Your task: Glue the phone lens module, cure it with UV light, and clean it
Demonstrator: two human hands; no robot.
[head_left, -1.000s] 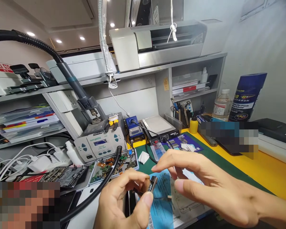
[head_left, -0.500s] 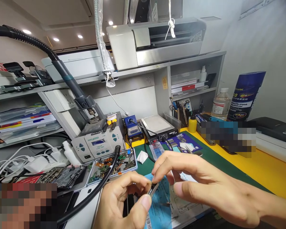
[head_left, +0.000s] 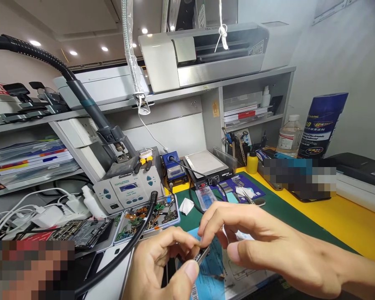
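Note:
Pinched between thumb and curled fingers of my left hand (head_left: 156,266) is a small, thin electronic part (head_left: 201,255) with a bright metal edge and dark details. Much of it is hidden by the fingers, so its exact kind does not show. My right hand (head_left: 268,246) arches over from the right. Its index fingertip touches or nearly touches the part's upper end, while the thumb stays apart from it. Beneath both hands lies a printed sheet (head_left: 206,285), light blue and white.
Left of the hands, a tray (head_left: 178,216) of small circuit boards lies behind a thick black hose (head_left: 125,258). Farther back stand a rework station (head_left: 128,187) and a flat heating plate (head_left: 203,162). Tweezers (head_left: 251,200) rest on the green mat (head_left: 281,212).
Both hands keep nearly the same pose. The right fingers have shifted slightly down, and the part is tilted a little differently in my left hand.

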